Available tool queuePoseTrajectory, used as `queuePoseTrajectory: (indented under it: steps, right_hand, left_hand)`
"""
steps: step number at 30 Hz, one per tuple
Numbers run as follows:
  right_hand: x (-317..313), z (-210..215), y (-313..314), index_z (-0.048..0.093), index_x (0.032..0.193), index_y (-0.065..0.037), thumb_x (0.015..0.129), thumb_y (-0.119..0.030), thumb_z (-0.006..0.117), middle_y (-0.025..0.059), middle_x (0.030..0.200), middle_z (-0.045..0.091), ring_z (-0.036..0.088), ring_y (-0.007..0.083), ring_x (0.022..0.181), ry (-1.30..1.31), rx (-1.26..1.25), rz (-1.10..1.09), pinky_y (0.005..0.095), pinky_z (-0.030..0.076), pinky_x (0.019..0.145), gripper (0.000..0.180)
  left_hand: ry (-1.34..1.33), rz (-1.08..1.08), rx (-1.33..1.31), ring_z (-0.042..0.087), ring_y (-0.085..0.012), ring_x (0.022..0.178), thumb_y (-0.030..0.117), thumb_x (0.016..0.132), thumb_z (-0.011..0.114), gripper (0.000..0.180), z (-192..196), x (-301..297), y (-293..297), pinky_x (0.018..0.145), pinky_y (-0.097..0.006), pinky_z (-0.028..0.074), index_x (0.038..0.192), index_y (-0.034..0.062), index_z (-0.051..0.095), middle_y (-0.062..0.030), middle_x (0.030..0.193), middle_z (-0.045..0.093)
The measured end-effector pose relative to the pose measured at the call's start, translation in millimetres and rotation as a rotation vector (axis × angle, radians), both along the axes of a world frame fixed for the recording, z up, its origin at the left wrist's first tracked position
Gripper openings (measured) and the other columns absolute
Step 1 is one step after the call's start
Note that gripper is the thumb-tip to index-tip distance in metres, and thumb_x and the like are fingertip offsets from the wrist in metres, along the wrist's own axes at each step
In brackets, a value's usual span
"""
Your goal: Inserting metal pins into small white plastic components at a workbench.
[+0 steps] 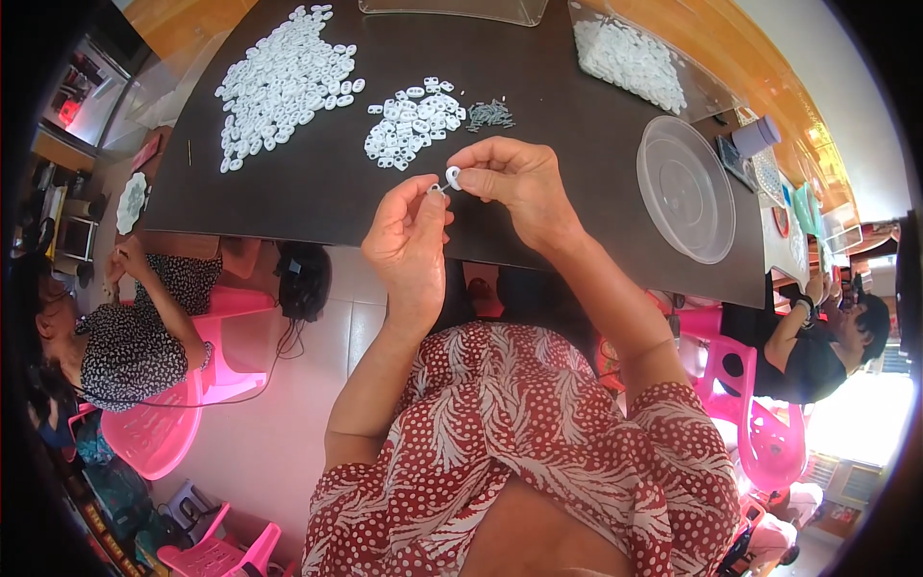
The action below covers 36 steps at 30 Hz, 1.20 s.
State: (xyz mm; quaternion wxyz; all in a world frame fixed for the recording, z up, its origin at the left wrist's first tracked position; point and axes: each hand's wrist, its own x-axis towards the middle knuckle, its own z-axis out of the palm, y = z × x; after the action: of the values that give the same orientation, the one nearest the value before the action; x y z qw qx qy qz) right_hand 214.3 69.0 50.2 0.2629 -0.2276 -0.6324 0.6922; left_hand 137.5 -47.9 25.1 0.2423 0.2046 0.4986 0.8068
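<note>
Where both hands meet above the tabletop, I log: right hand pinching a white ring, hole facing me; left hand pinched on a small metal piece, axis unclear.

Small hand-assembly workroom, informal, likely home-based. We note a dark worktable bearing heaps of small white plastic parts toward its far edge, a little pile of grey metal pieces, and a clear round lid near its right edge. We note pink plastic chairs on a pale tiled floor, with seated people at both sides.
</note>
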Motion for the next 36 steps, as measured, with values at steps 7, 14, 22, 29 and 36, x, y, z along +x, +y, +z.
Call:
queuePoseTrajectory:
  steps: [7, 14, 22, 29, 36]
  right_hand:
    - [-1.2, -4.5, -3.0, 0.067, 0.094, 0.003, 0.080, 0.000, 0.065, 0.0050, 0.083, 0.066, 0.060, 0.0092, 0.077, 0.002, 0.047, 0.000, 0.0225, 0.049, 0.070, 0.015]
    - [-5.3, -7.5, -13.7, 0.068, 0.088, 0.002, 0.078, 0.000, 0.064, 0.0043, 0.078, 0.067, 0.059, 0.0079, 0.072, 0.012, 0.169, -0.081, 0.0220, 0.048, 0.066, 0.011]
    - [-2.9, -11.4, -14.9, 0.067, 0.085, 0.003, 0.077, 0.000, 0.062, 0.0070, 0.078, 0.066, 0.060, 0.0096, 0.072, -0.034, 0.392, -0.125, 0.0246, 0.048, 0.064, 0.009]
    - [1.3, -12.1, -15.2, 0.065, 0.085, 0.002, 0.075, 0.000, 0.062, 0.0074, 0.076, 0.063, 0.060, 0.0136, 0.069, -0.085, 0.191, -0.131, 0.0269, 0.047, 0.063, 0.010]
    - [6.3, -18.6, -19.1, 0.065, 0.086, -0.001, 0.074, -0.002, 0.064, 0.0074, 0.073, 0.060, 0.057, 0.0186, 0.072, -0.045, 0.476, -0.143, 0.0302, 0.045, 0.066, 0.012]
  left_hand:
    - [0.028, 0.031, -0.007, 0.057, -0.0072, 0.064, 0.000, 0.087, 0.059, 0.015, -3.4, 2.3, -0.2, 0.052, -0.017, 0.044, 0.102, -0.0044, 0.061, -0.0056, 0.082, 0.063]
    - [0.049, 0.034, -0.019, 0.057, -0.0067, 0.064, 0.000, 0.088, 0.059, 0.015, -6.1, 4.4, 1.4, 0.052, -0.017, 0.045, 0.102, -0.0041, 0.060, -0.0051, 0.082, 0.062]
    - [0.005, -0.020, -0.003, 0.056, -0.0052, 0.066, -0.001, 0.088, 0.057, 0.017, -8.3, 2.7, 2.3, 0.052, -0.017, 0.043, 0.105, -0.0017, 0.059, -0.0018, 0.082, 0.060]
    - [-0.084, -0.134, 0.009, 0.058, -0.0088, 0.065, -0.002, 0.088, 0.056, 0.021, -10.9, -1.8, 2.3, 0.053, -0.019, 0.047, 0.109, -0.0044, 0.059, -0.0047, 0.080, 0.061]
    - [-0.115, -0.124, 0.034, 0.058, -0.0106, 0.064, 0.000, 0.089, 0.057, 0.020, -11.5, 3.4, 5.8, 0.053, -0.021, 0.048, 0.108, -0.0073, 0.059, -0.0078, 0.082, 0.063]
